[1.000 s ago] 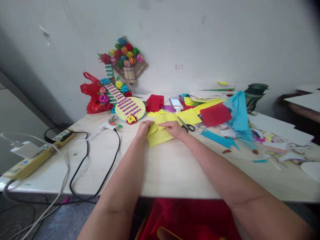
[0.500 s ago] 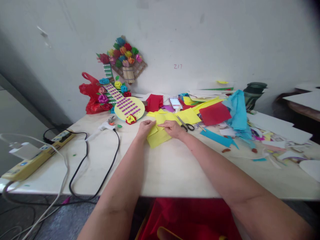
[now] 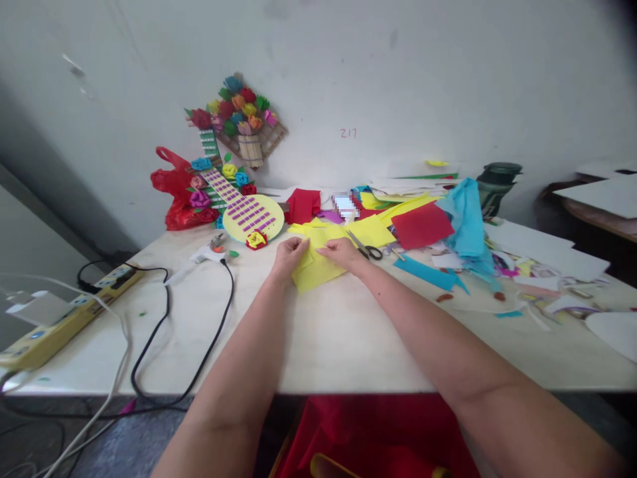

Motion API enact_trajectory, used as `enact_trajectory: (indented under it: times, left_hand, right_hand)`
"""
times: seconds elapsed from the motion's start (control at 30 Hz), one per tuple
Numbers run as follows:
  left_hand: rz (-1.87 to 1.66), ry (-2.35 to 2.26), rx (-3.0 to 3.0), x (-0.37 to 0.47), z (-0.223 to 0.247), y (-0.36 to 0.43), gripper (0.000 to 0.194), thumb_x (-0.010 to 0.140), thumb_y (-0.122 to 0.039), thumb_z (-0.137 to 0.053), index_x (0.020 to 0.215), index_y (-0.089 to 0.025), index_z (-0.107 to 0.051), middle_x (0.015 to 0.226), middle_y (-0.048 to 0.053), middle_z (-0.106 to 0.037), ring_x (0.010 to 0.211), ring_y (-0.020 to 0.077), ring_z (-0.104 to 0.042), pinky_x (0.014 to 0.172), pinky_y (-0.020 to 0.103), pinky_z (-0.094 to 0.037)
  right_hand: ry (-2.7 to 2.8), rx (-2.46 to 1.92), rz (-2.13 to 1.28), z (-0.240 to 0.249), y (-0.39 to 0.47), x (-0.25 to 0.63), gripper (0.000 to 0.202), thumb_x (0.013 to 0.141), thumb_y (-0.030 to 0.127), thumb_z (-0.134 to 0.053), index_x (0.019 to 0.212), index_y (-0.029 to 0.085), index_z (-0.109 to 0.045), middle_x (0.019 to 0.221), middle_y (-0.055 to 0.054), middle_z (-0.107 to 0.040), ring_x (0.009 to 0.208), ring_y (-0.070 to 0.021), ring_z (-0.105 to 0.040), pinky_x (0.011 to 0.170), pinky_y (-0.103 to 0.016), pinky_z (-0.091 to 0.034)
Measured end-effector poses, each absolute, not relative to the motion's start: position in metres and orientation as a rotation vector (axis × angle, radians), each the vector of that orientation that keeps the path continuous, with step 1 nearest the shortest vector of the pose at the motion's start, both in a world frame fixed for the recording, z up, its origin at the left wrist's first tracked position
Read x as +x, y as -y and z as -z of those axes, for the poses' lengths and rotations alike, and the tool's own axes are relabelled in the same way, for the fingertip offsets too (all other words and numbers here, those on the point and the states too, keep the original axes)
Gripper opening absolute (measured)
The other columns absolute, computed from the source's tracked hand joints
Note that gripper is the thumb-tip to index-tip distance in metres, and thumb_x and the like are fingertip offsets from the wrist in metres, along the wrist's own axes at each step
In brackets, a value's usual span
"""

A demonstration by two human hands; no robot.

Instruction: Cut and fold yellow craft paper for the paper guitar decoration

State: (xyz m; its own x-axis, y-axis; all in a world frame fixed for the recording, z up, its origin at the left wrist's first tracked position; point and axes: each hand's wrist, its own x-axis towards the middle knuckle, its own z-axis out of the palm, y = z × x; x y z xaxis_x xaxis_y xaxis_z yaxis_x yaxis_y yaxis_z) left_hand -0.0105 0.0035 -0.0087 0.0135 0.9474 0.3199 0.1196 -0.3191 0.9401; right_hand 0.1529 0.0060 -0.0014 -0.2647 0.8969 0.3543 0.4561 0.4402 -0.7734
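Note:
A thin yellow paper sheet [image 3: 318,271] is held up a little above the white table. My left hand [image 3: 291,257] pinches its left upper edge between thumb and fingers. Opposite it, my right hand [image 3: 343,253] is closed on the same paper, fingers curled. Black-handled scissors [image 3: 367,248] lie just right of my right hand, on more yellow paper [image 3: 373,231]. A round yellow guitar shape with purple strips [image 3: 253,218] is to the left, with a red and yellow flower at its lower edge.
Red paper [image 3: 423,224], blue crepe paper [image 3: 466,219] and scraps cover the right side. A white glue gun [image 3: 210,252], its black cable and a yellow power strip [image 3: 60,328] are at left. A dark bottle [image 3: 497,182] stands at the back right.
The fingers of my right hand have curled in; the index finger was stretched out over the yellow paper before. The view has shifted slightly.

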Motion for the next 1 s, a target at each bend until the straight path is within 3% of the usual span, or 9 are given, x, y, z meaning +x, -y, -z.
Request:
enact_trajectory:
  times: [0.27,0.43,0.57,0.8,1.0]
  left_hand:
    - [-1.375,-1.133,1.544,-0.0097,0.0103,-0.0043,0.034,0.063,-0.045,-0.060,0.055,-0.016,-0.044,0.048,-0.005,-0.037,0.044,0.0050,-0.030,0.042,0.019,-0.021]
    - [-1.401,-1.134,1.572,-0.0087,0.0076,-0.0025,0.032,0.064,-0.043,-0.059,0.055,-0.015,-0.045,0.048,-0.005,-0.037,0.044,0.0048,-0.029,0.041,0.019,-0.019]
    - [-1.408,-1.122,1.544,-0.0079,0.0056,-0.0006,0.032,0.063,-0.041,-0.061,0.054,-0.015,-0.046,0.048,-0.005,-0.037,0.044,0.0047,-0.030,0.041,0.019,-0.019]
    - [-1.300,-0.979,1.381,-0.0065,0.0073,0.0022,0.029,0.059,-0.039,-0.066,0.060,-0.015,-0.050,0.053,-0.002,-0.051,0.047,0.0079,-0.045,0.045,0.020,-0.033]
    - [-1.391,-1.046,1.371,-0.0051,0.0048,0.0012,0.027,0.058,-0.037,-0.066,0.059,-0.014,-0.052,0.053,-0.002,-0.053,0.047,0.0080,-0.047,0.045,0.020,-0.035]
  right_hand:
    - [1.760,-1.147,-0.890,-0.0010,0.0000,0.1532,0.036,0.057,0.041,-0.060,0.047,0.018,-0.034,0.047,0.007,-0.024,0.046,-0.0063,-0.024,0.043,-0.021,-0.020]
    - [1.697,-1.135,-0.944,-0.0009,-0.0008,0.1543,0.039,0.067,0.051,-0.047,0.050,0.019,-0.031,0.048,0.006,-0.025,0.046,-0.0069,-0.024,0.043,-0.022,-0.019]
    - [1.743,-1.120,-0.905,0.0002,-0.0023,0.1539,0.040,0.065,0.049,-0.051,0.049,0.019,-0.029,0.047,0.007,-0.020,0.045,-0.0065,-0.021,0.042,-0.022,-0.017]
    - [1.847,-1.090,-0.762,-0.0049,0.0014,0.1543,0.041,0.064,0.048,-0.052,0.046,0.018,-0.031,0.047,0.006,-0.024,0.047,-0.0065,-0.024,0.043,-0.022,-0.019]
    - [1.746,-1.160,-0.875,-0.0056,0.0023,0.1586,0.040,0.067,0.050,-0.048,0.049,0.018,-0.032,0.046,0.006,-0.025,0.044,-0.0064,-0.024,0.042,-0.022,-0.018]
